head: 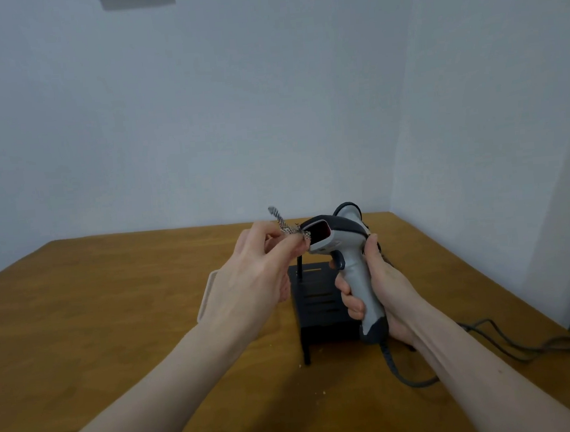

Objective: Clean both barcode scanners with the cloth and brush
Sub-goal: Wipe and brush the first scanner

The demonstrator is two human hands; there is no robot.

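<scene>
Above the middle of the wooden table (112,297), the right hand (377,283) is gripping the grey barcode scanner (347,245) by its handle, turning the window leftward so the left hand (258,279), pinching the checked cloth (288,229), is pressing it against the window's edge, probably wiping it.

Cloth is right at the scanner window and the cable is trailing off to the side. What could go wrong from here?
1. The cable loops loosely across the table toward its right edge; lifting or turning the scanner could snag it.
2. The left hand only pinches the cloth, so it may slip away while wiping.
3. The black stand sits directly beneath both hands and could be knocked.
</scene>
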